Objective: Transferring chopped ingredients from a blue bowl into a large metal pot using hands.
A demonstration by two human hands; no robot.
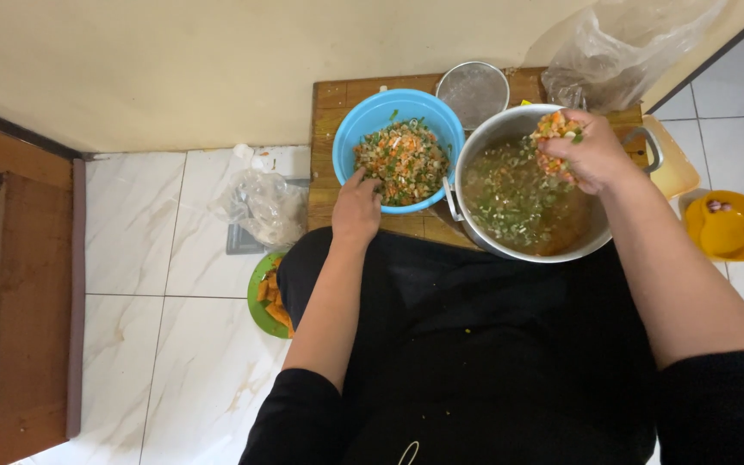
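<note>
Black cloth over the person's lap fills the bottom of the view, with both black-sleeved forearms reaching forward from it; the left hand (356,209) lies palm down, fingers curled loosely against the near rim of the round blue plastic bowl (363,120), gripping nothing that can be seen; the right hand (590,155) is raised over the large round steel pot (492,129), fingers cupped and closed round a handful of chopped orange, white and green vegetables (554,127). More of the same chopped mix (401,161) heaps the blue bowl, which touches the pot's left side; the pot holds brownish liquid flecked with green bits (518,202).

Both vessels stand on a low brown wooden board (331,99); behind them rests a small round metal sieve (473,90) and, at the far right corner, a crumpled clear plastic bag (622,47). Another clear bag (262,205) lies on the floor left of the board, with a green plate of orange pieces (262,297) just beside the knee; a yellow dish (742,226) sits on the right. White marbled floor tiles (148,241) meet a cream wall (174,60); a brown wooden door frame (10,284) runs along the left edge.
</note>
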